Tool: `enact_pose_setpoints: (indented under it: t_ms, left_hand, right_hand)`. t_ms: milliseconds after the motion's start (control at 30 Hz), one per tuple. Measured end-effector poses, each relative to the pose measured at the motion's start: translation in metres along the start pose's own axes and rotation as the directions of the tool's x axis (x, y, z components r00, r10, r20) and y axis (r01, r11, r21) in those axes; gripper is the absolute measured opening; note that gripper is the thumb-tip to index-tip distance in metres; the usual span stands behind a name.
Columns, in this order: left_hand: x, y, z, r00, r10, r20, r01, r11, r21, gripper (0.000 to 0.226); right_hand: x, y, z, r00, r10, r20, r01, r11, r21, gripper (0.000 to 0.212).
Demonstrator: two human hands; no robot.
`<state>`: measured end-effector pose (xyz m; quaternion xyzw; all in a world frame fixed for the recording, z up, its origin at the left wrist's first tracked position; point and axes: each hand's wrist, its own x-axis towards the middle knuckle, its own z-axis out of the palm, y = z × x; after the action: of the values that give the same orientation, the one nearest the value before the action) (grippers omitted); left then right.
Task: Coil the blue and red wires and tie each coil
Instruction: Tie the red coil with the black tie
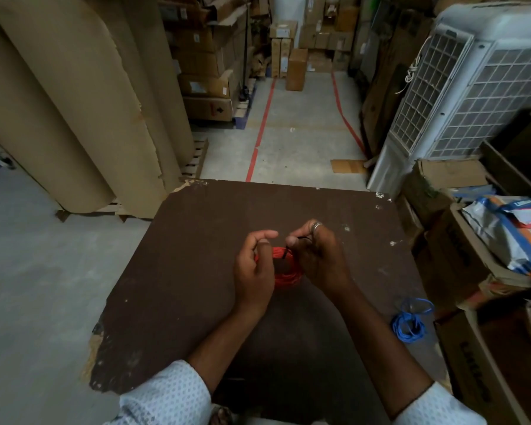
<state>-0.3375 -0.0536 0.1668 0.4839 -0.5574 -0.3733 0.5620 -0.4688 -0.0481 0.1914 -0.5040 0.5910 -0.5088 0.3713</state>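
Hands, left hand (pixel 253 265) and right hand (pixel 316 256), grip red wire coil (pixel 284 276); box lettering unreadable.

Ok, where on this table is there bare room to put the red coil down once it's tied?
The brown table is bare left of the left hand and beyond both hands to the far edge. The near right corner is crowded by the blue wire.

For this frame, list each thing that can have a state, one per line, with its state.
red wire: coiled, held above the table between both hands
black tie: thin strand crossing the red coil's top, tying not visibly finished
blue wire: loosely bundled on the table, untouched
left hand: gripping the red coil
right hand: pinching the black tie
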Motion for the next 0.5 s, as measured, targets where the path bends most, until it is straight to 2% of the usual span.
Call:
enact_pose_setpoints:
  t_ms: [67, 200, 333, 433, 500]
  left_hand:
    - [-0.001, 0.000, 0.002, 1.000, -0.005, 0.005, 0.005, 1.000, 0.009, 0.026]
    - [0.001, -0.007, 0.002, 0.997, -0.052, 0.064, 0.048, 0.997, 0.061, 0.026]
    - [0.001, -0.011, -0.006, 0.989, -0.032, 0.147, 0.022, 0.997, 0.071, 0.019]
    - [-0.001, -0.006, -0.006, 0.974, -0.048, 0.219, 0.048, 0.999, 0.005, 0.012]
    - [-0.002, -0.005, -0.005, 0.974, -0.055, 0.219, 0.055, 0.998, 0.006, 0.011]
  right_hand:
    - [0.003, 0.006, 0.000, 0.999, 0.015, -0.034, -0.015, 1.000, 0.021, 0.030]
    - [0.004, 0.006, -0.003, 0.998, -0.021, -0.061, 0.015, 0.995, -0.099, 0.017]
    - [0.003, 0.006, -0.011, 1.000, 0.025, 0.016, -0.026, 0.997, 0.067, 0.013]
    - [0.000, 0.005, -0.012, 1.000, -0.006, -0.015, 0.008, 0.992, 0.125, 0.012]
    - [-0.004, 0.006, -0.010, 0.999, -0.027, -0.048, 0.033, 0.990, 0.134, 0.006]
